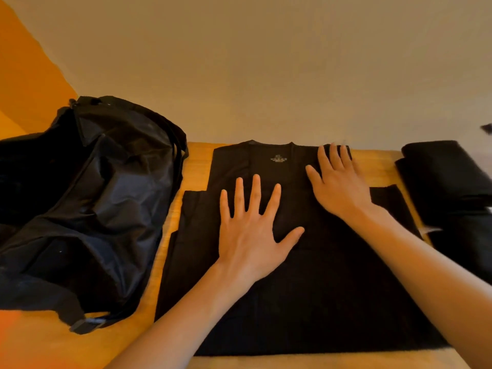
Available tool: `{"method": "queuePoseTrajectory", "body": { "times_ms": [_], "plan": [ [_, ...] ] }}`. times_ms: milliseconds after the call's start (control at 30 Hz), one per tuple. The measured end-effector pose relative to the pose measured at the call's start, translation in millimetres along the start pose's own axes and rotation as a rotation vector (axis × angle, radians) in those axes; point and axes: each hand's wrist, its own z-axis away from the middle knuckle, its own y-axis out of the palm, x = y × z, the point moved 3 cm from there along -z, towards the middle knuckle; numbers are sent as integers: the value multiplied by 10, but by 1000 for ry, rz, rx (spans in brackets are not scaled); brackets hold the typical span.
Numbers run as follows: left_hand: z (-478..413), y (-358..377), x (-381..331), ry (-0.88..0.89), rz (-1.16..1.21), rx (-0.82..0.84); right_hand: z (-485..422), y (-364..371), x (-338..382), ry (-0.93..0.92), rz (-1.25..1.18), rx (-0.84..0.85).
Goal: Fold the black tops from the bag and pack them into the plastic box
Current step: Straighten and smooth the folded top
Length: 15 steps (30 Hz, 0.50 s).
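Head view: black top point(306, 288) lies flat, neck label showing, sleeves folded in.

light: dim, warm orange cast
blur: R edge smeared
distortion: wide-angle bend twd edges
black top point(306, 288): crushed dark, v. little fabric detail

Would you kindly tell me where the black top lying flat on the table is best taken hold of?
Probably pinch the black top at its right sleeve edge, coming from the right: it lies spread flat, collar away, that edge sticks out free over the table, while the bag crowds the left side.
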Motion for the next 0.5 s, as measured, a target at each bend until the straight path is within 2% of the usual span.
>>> {"method": "queuePoseTrajectory", "body": {
  "times_ms": [167,267,333,400,433,500],
  "plan": [
    [99,-12,-26,-15,-21,50,-98,28,-12,19,14,76],
    [157,-67,-50,-7,23,69,-159,-28,-32,-2,67,49],
    [60,-189,33,-18,158,14,-242,-146,-43,-42,34,-32],
    [-185,-355,209,-58,319,-127,-400,-280,-72,-48,-49,-68],
    [-362,-424,332,-84,385,-178,-509,-326,-97,-27,-76,-33],
    [-772,-494,603,-129,375,-170,-696,-393,-143,39,-138,126]
  ]
}}
